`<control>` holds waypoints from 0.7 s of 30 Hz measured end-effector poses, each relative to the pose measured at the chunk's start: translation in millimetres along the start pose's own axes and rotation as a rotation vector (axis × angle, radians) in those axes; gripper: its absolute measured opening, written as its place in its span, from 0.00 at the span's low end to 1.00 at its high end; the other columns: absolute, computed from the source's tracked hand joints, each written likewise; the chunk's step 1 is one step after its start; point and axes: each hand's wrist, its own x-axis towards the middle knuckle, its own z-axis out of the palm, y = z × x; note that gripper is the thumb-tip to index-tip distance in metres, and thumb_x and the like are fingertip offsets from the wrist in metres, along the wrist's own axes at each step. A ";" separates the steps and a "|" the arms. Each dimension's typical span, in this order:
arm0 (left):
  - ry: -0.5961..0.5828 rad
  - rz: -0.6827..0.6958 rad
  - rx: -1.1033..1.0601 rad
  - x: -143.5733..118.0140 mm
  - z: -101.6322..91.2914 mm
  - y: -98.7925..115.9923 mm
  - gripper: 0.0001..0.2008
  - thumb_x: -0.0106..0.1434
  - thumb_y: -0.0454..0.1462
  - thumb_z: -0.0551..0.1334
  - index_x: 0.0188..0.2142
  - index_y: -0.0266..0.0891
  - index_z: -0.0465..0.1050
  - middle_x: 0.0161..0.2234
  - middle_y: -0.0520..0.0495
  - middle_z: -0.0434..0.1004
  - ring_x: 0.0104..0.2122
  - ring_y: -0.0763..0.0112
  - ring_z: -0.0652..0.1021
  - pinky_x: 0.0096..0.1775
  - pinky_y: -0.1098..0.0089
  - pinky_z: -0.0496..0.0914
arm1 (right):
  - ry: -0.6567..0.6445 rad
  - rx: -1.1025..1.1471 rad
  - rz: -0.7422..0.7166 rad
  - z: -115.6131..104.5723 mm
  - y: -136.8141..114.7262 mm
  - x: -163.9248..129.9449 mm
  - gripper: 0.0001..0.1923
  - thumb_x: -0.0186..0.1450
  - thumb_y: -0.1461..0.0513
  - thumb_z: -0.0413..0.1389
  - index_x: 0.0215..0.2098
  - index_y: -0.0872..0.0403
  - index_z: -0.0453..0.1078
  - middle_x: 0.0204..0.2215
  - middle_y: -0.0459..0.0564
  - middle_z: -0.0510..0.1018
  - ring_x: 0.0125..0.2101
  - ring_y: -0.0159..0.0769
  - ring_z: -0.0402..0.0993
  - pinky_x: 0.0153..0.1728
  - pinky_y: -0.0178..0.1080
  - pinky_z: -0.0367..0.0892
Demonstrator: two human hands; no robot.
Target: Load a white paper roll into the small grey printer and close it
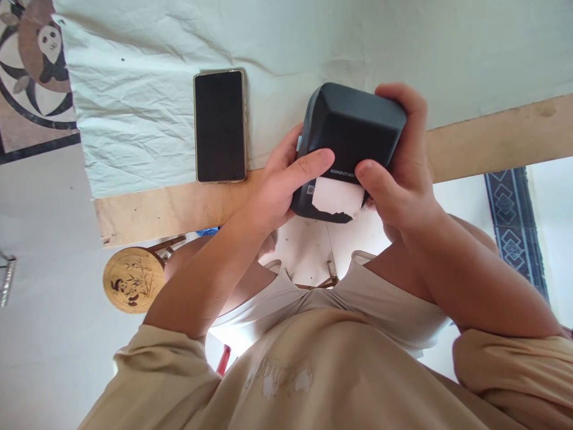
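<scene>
Both my hands hold a black label printer [358, 128] marked NIIMBOT, tilted above the table's near edge. A strip of white label paper [336, 197] with a torn, ragged end sticks out of its slot toward me. My left hand [290, 176] grips the left side, thumb lying on top beside a small light-blue part [299, 143]. My right hand [405, 161] wraps round the right side, its thumb pressed near the lettering and its other fingers partly hidden behind the casing. The printer's underside is out of sight.
A phone [221, 126] with a dark screen and clear case lies left of the printer on the wrinkled pale-green cloth [134, 119]. The wooden table edge [152, 209] shows below the cloth. A round wooden stool [134, 279] with a panda picture stands on the floor at the left.
</scene>
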 end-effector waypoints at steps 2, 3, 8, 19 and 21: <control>0.001 0.004 0.003 -0.4 0.7 0.5 0.07 0.57 0.36 0.60 0.37 0.40 0.67 0.25 0.54 0.71 0.22 0.75 0.76 0.22 0.77 0.65 | -0.013 0.026 0.016 0.0 0.5 0.1 0.29 0.63 0.54 0.54 0.59 0.41 0.47 0.41 0.45 0.66 0.33 0.28 0.66 0.33 0.33 0.69; 0.005 0.003 0.001 -1.0 1.7 0.9 0.08 0.57 0.36 0.60 0.37 0.39 0.67 0.26 0.54 0.71 0.22 0.75 0.76 0.22 0.77 0.65 | -0.014 0.042 0.010 0.0 0.9 0.1 0.30 0.62 0.54 0.55 0.59 0.40 0.47 0.41 0.45 0.65 0.33 0.27 0.66 0.32 0.33 0.69; 0.054 0.012 -0.033 -4.9 10.4 4.6 0.09 0.54 0.36 0.64 0.35 0.40 0.67 0.22 0.53 0.71 0.20 0.73 0.74 0.21 0.74 0.65 | 0.033 0.080 0.014 0.6 3.2 -0.1 0.32 0.58 0.50 0.58 0.57 0.40 0.50 0.39 0.45 0.65 0.30 0.27 0.64 0.26 0.32 0.66; 0.087 0.002 -0.057 -5.9 13.8 4.0 0.06 0.53 0.35 0.63 0.31 0.40 0.68 0.23 0.52 0.69 0.20 0.76 0.71 0.21 0.75 0.65 | 0.043 0.003 0.104 -0.7 -2.5 -1.8 0.33 0.58 0.48 0.55 0.58 0.40 0.48 0.46 0.47 0.69 0.36 0.32 0.70 0.35 0.37 0.72; 0.096 0.019 -0.049 -5.4 14.0 3.3 0.05 0.53 0.36 0.63 0.30 0.41 0.67 0.23 0.52 0.68 0.20 0.76 0.71 0.21 0.75 0.65 | 0.047 0.007 0.090 -0.4 -2.9 -2.1 0.33 0.58 0.48 0.55 0.58 0.40 0.48 0.46 0.46 0.68 0.38 0.33 0.70 0.38 0.38 0.72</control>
